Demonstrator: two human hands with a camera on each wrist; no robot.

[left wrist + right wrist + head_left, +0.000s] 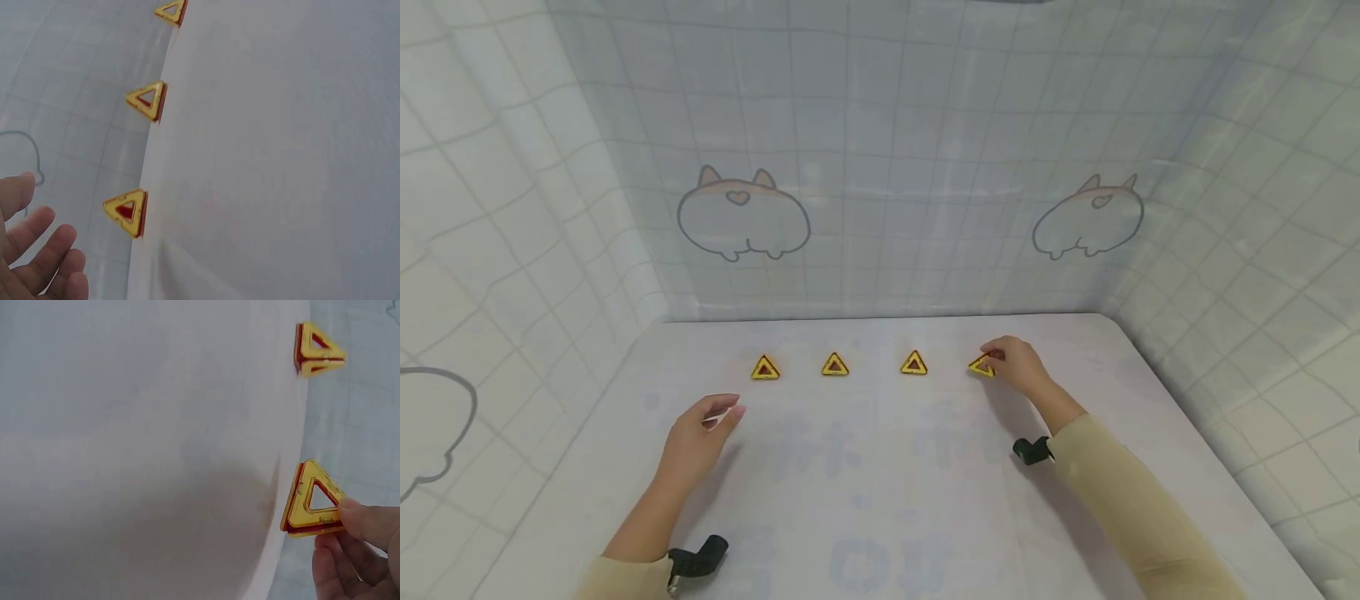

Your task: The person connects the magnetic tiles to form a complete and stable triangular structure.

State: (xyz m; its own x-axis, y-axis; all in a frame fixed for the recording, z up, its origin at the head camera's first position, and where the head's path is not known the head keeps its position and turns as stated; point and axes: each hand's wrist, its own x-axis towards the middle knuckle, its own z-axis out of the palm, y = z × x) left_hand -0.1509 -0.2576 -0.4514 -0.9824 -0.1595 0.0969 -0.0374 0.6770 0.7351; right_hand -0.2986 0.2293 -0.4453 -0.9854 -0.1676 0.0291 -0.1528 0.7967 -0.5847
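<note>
At the right end of a row, my right hand (1017, 364) pinches a yellow-and-red triangular magnetic-tile piece (299, 511) between thumb and fingers. Three similar pieces stand along the row to its left: a near-middle one (913, 371), another (835, 372) beside it, and the leftmost one (765, 377). In the right wrist view, the neighbouring piece shows two joined faces, like a small pyramid. My left hand (696, 442) hovers below and left of the leftmost piece, apart from it, holding nothing. Its thumb and fingers are spread apart and loosely bent.
The pieces stand on a white table (865, 467) near its far edge. Grid-patterned curtains (887, 108) with cartoon animal drawings hang behind and on both sides. Dark wrist-camera mounts (700, 558) stick out from the beige sleeves (1135, 508).
</note>
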